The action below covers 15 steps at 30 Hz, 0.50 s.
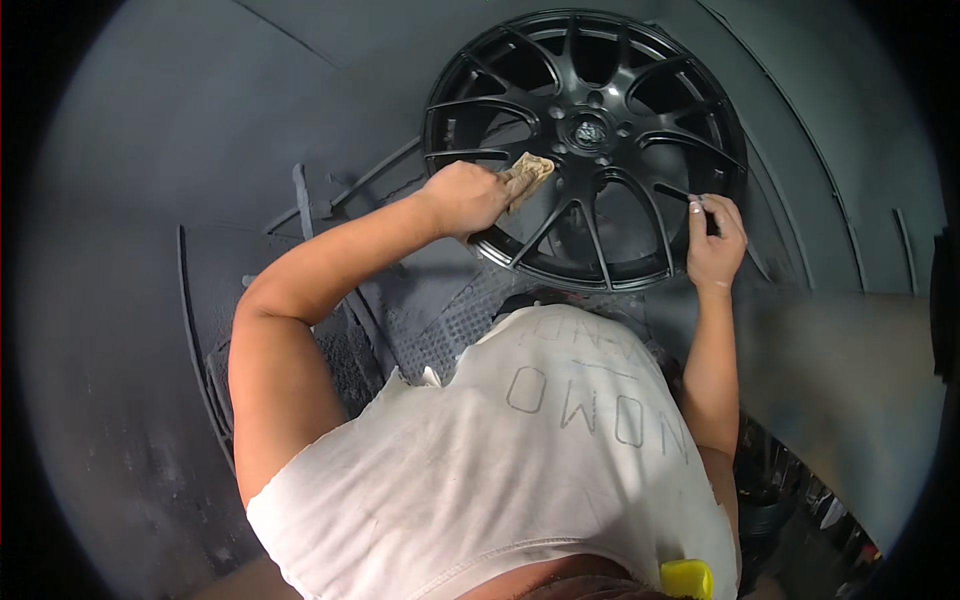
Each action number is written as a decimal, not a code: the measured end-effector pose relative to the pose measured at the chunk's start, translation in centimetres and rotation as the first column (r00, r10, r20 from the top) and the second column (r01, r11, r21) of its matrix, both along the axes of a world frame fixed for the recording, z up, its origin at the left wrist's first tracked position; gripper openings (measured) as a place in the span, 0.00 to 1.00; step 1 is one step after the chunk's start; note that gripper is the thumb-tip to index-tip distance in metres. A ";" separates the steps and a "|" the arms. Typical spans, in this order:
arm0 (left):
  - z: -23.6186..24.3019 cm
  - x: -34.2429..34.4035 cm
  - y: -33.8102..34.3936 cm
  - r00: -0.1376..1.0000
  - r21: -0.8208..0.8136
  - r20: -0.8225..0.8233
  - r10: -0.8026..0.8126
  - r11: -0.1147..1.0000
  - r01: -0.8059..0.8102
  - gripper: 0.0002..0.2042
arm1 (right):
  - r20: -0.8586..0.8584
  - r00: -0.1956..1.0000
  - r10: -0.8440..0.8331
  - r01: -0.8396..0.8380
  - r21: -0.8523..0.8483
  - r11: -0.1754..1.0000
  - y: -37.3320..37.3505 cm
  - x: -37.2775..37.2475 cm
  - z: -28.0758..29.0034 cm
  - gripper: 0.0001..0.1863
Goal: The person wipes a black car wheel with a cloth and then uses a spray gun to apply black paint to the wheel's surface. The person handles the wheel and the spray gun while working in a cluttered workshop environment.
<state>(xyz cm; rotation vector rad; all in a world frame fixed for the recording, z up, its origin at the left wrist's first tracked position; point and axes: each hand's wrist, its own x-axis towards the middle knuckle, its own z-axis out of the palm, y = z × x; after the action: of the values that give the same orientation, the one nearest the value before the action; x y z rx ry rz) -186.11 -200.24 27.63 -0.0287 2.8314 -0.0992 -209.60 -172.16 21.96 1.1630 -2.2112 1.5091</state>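
while the left hand (470, 198) clasps a stained rag (530, 178) by the wheel (620, 150), the right hand (717, 240) sits at the rim's right side, thumb and fingers curled; whether they grip it, i cannot tell. the hands are well apart, and the wheel is beyond the shirt (480, 460), at the upper middle of the view. grit caught in the rag could scratch the dark finish; uneven pressure, with too light a steadying touch, might let the wheel turn or tip, as its support is mostly hidden. the cap (588, 132) carries an emblem too small to make out. large dark-outlined letters cross the shirt, partly lost in folds; no label is legible on the wheel.
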 end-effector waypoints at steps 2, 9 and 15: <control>0.4 -1.1 1.3 0.994 0.036 0.033 0.101 0.994 -0.103 0.29 | -0.014 1.000 0.000 0.000 -0.004 1.000 -0.1 -0.1 -0.4 0.03; -1.2 -3.5 0.7 0.969 0.384 -0.169 0.180 0.917 -0.103 0.34 | -0.016 0.999 -0.044 0.045 0.010 0.999 -0.3 0.3 -0.5 0.04; 3.3 1.0 2.5 0.989 0.546 0.098 0.113 0.824 -0.148 0.28 | -0.001 1.000 -0.017 0.017 0.041 0.999 0.2 -0.1 0.0 0.05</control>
<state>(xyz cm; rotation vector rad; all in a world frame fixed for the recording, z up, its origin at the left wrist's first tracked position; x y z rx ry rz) -185.15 -197.70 30.96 -0.0891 2.6738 0.7391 -209.68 -171.91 21.93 1.1532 -2.2560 1.4627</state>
